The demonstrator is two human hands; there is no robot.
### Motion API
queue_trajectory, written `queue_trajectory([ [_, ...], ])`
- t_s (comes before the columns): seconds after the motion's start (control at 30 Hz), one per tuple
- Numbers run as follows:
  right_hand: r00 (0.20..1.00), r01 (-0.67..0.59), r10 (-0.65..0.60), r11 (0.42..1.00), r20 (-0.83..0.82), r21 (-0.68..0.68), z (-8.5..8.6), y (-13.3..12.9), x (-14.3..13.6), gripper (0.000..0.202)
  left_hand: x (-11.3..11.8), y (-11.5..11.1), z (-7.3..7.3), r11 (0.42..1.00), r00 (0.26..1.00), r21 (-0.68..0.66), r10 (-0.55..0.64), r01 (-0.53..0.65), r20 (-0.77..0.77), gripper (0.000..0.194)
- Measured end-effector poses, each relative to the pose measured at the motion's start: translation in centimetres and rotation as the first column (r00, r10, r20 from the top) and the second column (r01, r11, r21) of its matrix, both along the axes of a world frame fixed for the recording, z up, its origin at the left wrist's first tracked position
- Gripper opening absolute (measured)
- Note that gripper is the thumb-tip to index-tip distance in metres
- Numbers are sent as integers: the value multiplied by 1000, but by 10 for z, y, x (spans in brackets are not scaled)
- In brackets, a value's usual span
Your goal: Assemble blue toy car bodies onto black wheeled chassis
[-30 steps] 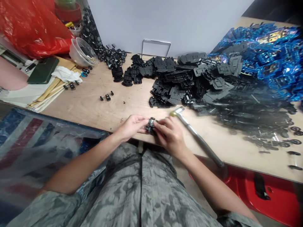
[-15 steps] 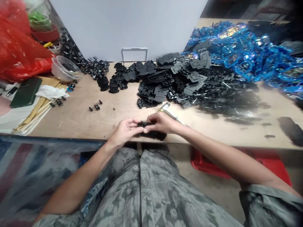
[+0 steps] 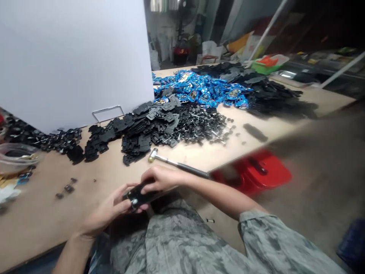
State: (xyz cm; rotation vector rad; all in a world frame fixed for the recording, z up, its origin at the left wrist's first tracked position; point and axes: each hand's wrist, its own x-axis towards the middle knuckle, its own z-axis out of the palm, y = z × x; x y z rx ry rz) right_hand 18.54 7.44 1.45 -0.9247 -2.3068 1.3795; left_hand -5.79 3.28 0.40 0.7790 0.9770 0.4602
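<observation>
A dark plastic part [image 3: 140, 198] is being held and worked between 2 hands, just above the wearer's lap at the near edge of the table [image 3: 62, 220]. It appears to be a fitting or pressing step, though what is being joined cannot be made out. For such handling, a steady hold from the left side and a controlled push from the right would be called for; if the grip were uneven, the part could be tilted or slip.

By the left hand [image 3: 108, 208], the part's near-left end is clasped, with the thumb laid on the upper face and fingertips curled beneath, parted only by its thickness. By the right hand [image 3: 161, 179], the other end is pinched, the thumb and bent fingers drawn close on it (the exact contact of the fingertips is blurred).

A hammer [image 3: 178, 164] is left untouched just beyond the right hand, between it and the heap of black plates [image 3: 138, 142]. A small wheeled axle piece [image 3: 69, 188] is seen lying apart, beyond the left hand.
</observation>
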Motion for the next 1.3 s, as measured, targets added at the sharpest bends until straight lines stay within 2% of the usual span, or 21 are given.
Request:
queue_trajectory([
  [0.07,999,15,-12,997,-33,75,7,-7,3,15,12,5,10,997,997,-21,-69,69,-41,66],
  [0.1,996,55,-47,991,-72,120,9,-8,10,19,18,6,15,998,996,-28,-62,61,-57,62],
  [0.17,959,257,-220,939,-177,229,10,-9,40,24,26,6,20,997,995,-43,56,-60,-86,52],
  [0.2,909,403,-346,870,-231,283,8,-9,63,24,27,5,20,985,981,-41,162,-167,-104,46],
  [0.23,827,562,-499,748,-260,353,5,-8,92,21,27,4,19,959,954,-28,277,-282,-119,38],
  [0.3,591,741,-776,417,-218,527,-4,-9,159,16,23,3,14,887,882,-2,460,-463,-102,32],
  [0.33,496,773,-841,313,-218,552,-10,-10,192,17,22,3,12,855,853,-7,516,-518,-77,34],
  [0.37,424,789,-878,240,-220,566,-17,-11,224,20,21,4,9,831,831,-25,554,-555,-43,39],
  [0.43,325,795,-924,152,-201,587,-31,-14,274,22,24,8,7,800,801,-79,598,-595,17,48],
  [0.47,308,791,-934,146,-180,595,-38,-14,291,21,27,10,7,790,792,-101,610,-604,34,51],
  [0.53,318,777,-938,175,-137,605,-51,-12,311,19,38,14,10,787,789,-114,614,-607,38,51],
  [0.67,387,753,-917,251,-100,609,-66,0,318,16,62,15,21,821,822,-53,570,-568,11,32],
  [0.77,425,761,-896,277,-127,587,-65,7,317,9,73,11,29,835,835,-30,550,-550,-20,22],
  [0.87,438,799,-878,281,-194,532,-59,9,320,14,81,6,32,861,859,-14,507,-509,-70,21],
  [1.0,375,882,-858,214,-350,420,-44,6,319,29,92,1,34,887,883,37,462,-460,-82,23],
  [1.07,348,909,-838,192,-421,370,-31,-2,305,34,101,-3,36,901,901,35,433,-432,-33,29],
  [1.13,372,913,-796,221,-478,342,-17,-16,275,32,113,-8,39,928,927,-13,374,-373,36,33],
  [1.2,464,882,-680,290,-568,372,-5,-33,233,21,125,-13,41,961,958,-80,273,-266,91,32],
  [1.3,702,711,-450,391,-552,585,4,-58,168,10,139,-20,39,983,967,-42,183,-178,180,29],
])
